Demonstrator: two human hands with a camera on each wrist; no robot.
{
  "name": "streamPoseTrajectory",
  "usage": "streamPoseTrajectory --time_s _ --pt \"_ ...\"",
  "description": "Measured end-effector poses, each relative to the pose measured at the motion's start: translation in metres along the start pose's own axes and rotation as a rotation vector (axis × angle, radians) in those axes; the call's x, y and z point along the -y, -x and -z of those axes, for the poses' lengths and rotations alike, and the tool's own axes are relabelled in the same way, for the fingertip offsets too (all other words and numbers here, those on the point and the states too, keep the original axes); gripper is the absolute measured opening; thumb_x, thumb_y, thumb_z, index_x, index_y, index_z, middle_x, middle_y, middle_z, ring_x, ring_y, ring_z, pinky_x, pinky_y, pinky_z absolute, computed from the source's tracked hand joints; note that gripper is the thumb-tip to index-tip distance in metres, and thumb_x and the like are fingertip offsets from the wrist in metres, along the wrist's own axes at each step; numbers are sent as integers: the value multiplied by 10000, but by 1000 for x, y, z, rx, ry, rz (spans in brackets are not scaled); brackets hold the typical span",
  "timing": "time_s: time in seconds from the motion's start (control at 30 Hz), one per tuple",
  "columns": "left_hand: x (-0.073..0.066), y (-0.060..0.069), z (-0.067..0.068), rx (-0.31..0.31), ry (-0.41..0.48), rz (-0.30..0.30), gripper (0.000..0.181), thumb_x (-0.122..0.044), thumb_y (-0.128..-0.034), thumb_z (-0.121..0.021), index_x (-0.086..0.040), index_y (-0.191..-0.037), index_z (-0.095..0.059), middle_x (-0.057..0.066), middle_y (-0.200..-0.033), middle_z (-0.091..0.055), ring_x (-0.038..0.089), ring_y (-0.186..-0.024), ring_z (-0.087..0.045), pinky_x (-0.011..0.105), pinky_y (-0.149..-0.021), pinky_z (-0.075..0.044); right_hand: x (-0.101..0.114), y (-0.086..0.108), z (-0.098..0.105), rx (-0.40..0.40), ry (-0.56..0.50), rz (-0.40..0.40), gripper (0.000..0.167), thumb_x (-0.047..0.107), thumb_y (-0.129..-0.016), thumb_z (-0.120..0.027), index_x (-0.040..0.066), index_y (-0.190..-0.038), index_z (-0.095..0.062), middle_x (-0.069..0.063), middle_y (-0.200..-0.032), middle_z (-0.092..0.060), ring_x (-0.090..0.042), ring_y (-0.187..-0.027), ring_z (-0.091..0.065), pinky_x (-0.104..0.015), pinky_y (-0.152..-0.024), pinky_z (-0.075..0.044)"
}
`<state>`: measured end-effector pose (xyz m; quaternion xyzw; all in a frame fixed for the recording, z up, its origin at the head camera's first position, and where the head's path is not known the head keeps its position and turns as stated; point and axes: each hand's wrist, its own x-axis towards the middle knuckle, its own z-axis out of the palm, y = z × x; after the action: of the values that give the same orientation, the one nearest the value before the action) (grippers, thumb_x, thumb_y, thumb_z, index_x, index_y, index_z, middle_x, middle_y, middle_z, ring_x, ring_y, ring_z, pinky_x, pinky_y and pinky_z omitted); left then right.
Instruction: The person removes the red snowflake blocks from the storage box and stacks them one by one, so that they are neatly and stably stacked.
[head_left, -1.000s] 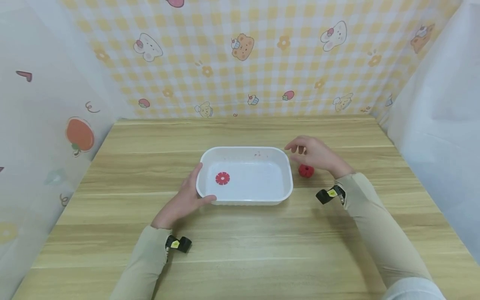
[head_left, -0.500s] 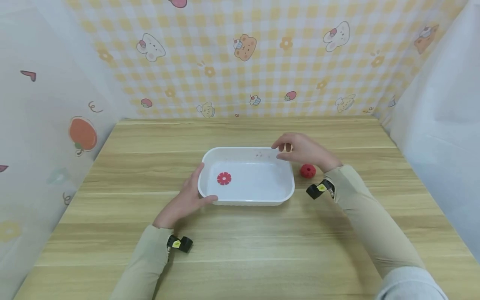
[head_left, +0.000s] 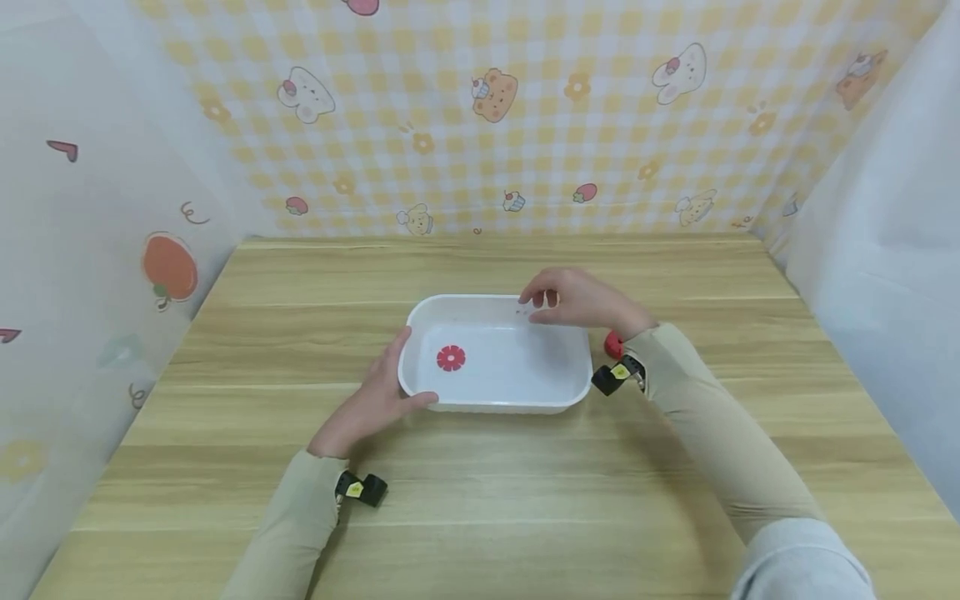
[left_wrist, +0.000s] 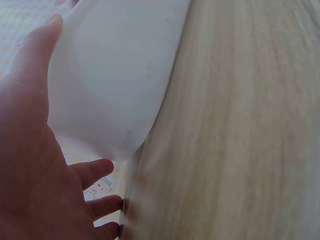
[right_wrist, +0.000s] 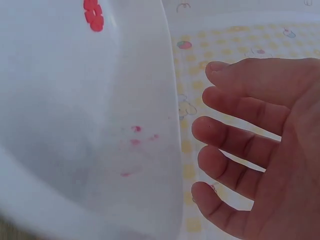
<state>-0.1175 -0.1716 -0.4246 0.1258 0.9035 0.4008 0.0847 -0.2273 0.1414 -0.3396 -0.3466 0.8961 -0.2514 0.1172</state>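
A white plastic tray (head_left: 495, 408) stands on the table in the head view. Inside it, towards the left, lies a flat red notched building disc (head_left: 451, 358), also visible in the right wrist view. My left hand (head_left: 372, 404) rests against the tray's left end, thumb along the near rim and fingers spread down the side. Over the far right rim hovers my right hand (head_left: 573, 300), fingers loosely bent; the right wrist view shows nothing between them. A rounded red piece (head_left: 613, 344) sits on the table right of the tray, partly hidden by my right wrist.
The wooden table (head_left: 480, 517) extends around the tray. A yellow checked sheet (head_left: 420, 100) with cartoon prints hangs behind it, and pale sheets close off both sides. Small pink marks (right_wrist: 136, 135) show on the tray's inner wall.
My right hand has moved left, from above the rounded red piece to over the tray's far right rim; its wrist now covers part of that piece. The left hand keeps its place.
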Motion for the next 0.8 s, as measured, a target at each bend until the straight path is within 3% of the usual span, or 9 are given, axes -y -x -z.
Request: streamPoseTrajectory --time_s 0.8 --pt "0 1 -1 -1 -24 24 1080 -351 -791 -772 -91 -1526 -25 226 -1519 -205 429 -1318 -302 614 -1018 -381 33 -56 -42 213 29 105 260 161 -851 -711 110 -1105 -698 11 -864 -629 -156 -798 -535 -256 -704 -466"
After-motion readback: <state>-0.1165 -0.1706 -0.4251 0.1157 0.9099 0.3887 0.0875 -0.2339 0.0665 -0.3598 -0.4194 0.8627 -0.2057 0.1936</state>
